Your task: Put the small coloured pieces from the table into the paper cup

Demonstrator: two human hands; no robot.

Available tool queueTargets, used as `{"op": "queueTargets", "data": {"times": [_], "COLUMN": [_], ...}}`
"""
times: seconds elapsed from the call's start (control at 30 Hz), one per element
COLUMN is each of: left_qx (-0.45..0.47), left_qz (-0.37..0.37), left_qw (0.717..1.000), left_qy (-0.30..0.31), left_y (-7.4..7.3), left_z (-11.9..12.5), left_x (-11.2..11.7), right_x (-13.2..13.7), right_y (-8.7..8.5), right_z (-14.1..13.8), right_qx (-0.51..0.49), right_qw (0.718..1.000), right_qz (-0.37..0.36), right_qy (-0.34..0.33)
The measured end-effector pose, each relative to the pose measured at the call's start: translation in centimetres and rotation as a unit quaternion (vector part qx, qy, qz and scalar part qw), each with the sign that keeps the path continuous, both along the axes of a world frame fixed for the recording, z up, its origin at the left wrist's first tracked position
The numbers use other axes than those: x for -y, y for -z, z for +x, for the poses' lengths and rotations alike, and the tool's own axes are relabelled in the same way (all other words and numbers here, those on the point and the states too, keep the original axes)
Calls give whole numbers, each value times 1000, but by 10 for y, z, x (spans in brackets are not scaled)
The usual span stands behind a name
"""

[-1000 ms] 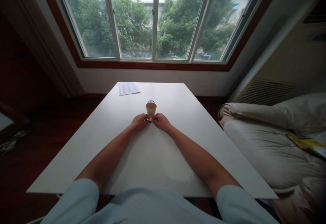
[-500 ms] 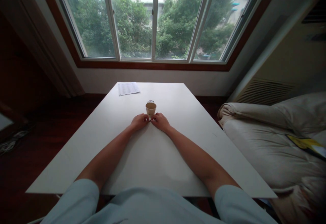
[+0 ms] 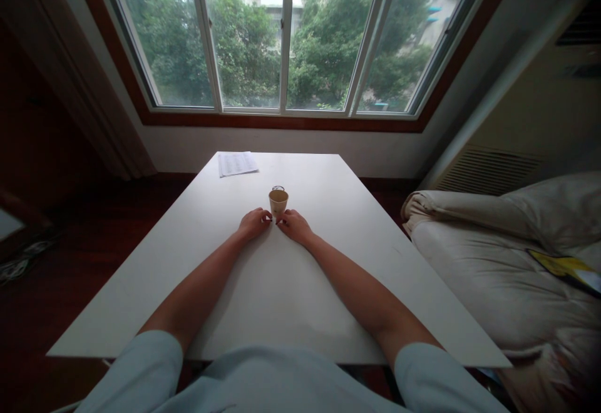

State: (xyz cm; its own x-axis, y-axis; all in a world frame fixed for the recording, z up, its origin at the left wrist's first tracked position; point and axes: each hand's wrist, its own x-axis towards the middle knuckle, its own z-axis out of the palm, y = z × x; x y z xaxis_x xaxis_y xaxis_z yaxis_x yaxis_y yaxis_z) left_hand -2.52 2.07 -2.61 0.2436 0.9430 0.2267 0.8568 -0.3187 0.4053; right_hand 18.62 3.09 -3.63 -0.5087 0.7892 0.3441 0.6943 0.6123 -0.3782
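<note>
A brown paper cup stands upright near the middle of the white table. Just in front of it, on its left, is my left hand, thumb and fingers pinched together; a tiny dark spot shows at the fingertips. My right hand lies close in front of the cup on the right, its fingers also pinched, and what they hold is too small to name. A narrow gap separates the two sets of fingertips. Behind the cup is a thin dark looped object, mostly hidden.
Printed paper sheets lie at the table's far left corner. A sofa with a pale cover stands to the right, bearing a yellow item. Beyond the table is a wide window. Cables lie on the floor at left.
My left hand has shifted slightly left, so the fingertips that were together are now a little apart. My right hand and the cup are nearly still.
</note>
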Motion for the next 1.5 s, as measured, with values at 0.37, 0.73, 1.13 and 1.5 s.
{"op": "queueTargets", "data": {"times": [0.37, 0.73, 1.13, 1.5], "left_qx": [32, 92, 97, 129], "left_qz": [12, 30, 32, 45], "left_qw": [999, 995, 995, 990], "left_qy": [3, 21, 19, 34], "left_y": [0, -4, -5, -2], "left_z": [-1, 6, 7, 7], "left_x": [2, 3, 6, 4], "right_x": [3, -9, 1, -4], "right_y": [-2, -35, -62, -54], "right_z": [-1, 7, 9, 18], "right_qx": [-114, -519, -565, -554], "right_qw": [993, 810, 700, 726], "right_qz": [-29, -263, -414, -396], "right_qy": [-11, -70, -137, -99]}}
